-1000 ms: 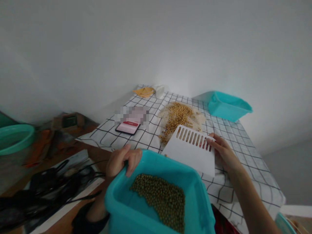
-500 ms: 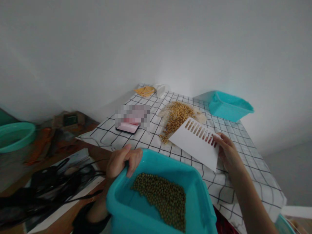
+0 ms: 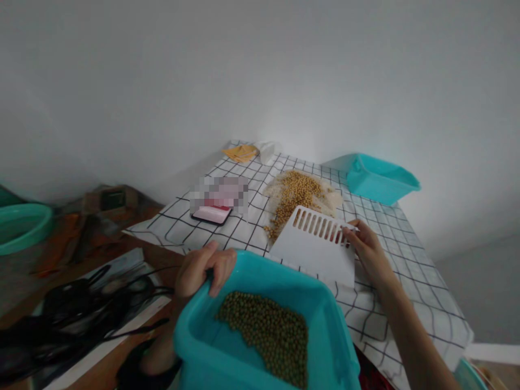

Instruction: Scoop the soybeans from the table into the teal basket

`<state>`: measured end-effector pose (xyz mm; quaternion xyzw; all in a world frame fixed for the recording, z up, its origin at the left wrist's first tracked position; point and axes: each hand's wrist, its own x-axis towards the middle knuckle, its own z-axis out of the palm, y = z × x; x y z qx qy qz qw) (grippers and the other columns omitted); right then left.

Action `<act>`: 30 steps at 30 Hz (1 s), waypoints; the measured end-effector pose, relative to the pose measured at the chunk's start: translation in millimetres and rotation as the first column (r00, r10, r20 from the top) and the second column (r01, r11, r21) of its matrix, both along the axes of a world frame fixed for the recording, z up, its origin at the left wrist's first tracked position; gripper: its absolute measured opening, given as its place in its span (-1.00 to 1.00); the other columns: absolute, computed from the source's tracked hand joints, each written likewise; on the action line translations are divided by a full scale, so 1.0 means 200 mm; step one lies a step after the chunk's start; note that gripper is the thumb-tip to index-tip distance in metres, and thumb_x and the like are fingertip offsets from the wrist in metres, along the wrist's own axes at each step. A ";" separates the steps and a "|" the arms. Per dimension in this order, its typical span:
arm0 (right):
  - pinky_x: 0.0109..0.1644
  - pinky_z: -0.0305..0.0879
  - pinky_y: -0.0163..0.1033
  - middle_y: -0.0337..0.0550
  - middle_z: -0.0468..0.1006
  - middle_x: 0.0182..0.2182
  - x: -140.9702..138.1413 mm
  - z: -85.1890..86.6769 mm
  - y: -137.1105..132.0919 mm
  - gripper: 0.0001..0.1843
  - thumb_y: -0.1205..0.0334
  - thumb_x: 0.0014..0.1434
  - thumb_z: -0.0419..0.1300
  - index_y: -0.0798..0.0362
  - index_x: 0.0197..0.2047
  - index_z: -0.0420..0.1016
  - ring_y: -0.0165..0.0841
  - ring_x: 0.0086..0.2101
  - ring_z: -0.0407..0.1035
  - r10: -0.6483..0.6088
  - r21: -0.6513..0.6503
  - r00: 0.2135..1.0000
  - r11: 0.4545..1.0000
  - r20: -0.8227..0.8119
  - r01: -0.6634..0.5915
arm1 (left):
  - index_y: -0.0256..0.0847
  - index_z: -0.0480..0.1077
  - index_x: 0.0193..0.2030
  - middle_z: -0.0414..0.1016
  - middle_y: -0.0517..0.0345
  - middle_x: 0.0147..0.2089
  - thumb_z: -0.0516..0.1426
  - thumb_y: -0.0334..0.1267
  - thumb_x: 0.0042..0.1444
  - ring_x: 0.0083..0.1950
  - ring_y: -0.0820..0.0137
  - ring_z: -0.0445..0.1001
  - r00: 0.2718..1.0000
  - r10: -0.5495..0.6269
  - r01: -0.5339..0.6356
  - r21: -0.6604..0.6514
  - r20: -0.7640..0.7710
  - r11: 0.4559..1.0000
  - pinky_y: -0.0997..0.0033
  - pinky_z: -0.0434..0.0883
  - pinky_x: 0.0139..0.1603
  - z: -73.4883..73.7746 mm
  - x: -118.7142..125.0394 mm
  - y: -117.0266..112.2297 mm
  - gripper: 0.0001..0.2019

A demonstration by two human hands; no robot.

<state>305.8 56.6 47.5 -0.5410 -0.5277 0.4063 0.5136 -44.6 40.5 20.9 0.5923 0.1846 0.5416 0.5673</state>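
Note:
My left hand [image 3: 204, 268] is closed over the far-left rim of a turquoise tub [image 3: 325, 330], which is tilted toward me and holds a heap of green beans [image 3: 270, 336]. My right hand [image 3: 364, 250] grips the right edge of a white slotted plastic scraper [image 3: 312, 252], held just beyond the tub's far rim above the checked cloth [image 3: 385, 238]. Behind the scraper lies a pile of yellow soybeans [image 3: 294, 197] on the cloth.
A phone [image 3: 212, 214] lies on the cloth left of the soybeans. A second turquoise tub [image 3: 379, 179] stands at the back right, with yellow and white wrappers [image 3: 247, 151] against the wall. At left are black cables [image 3: 81, 303] and a green basin [image 3: 20, 227].
The scraper swung out to the right and away from the tub half a second ago, then came back to the tub's far rim. My left hand kept its hold on the tub.

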 end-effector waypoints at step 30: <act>-0.36 0.25 -0.21 -0.22 0.58 -0.44 0.01 0.02 -0.03 -0.70 -0.08 0.17 0.33 -0.10 -0.30 0.35 -0.29 -0.47 0.40 -0.282 0.330 0.959 0.903 -0.029 0.275 | -0.17 0.21 -0.76 0.21 0.18 -0.81 -0.20 -0.18 0.47 -0.69 0.42 0.16 0.998 0.050 -0.050 0.009 0.027 0.999 0.23 0.19 -0.41 0.01 0.02 -0.03 -0.30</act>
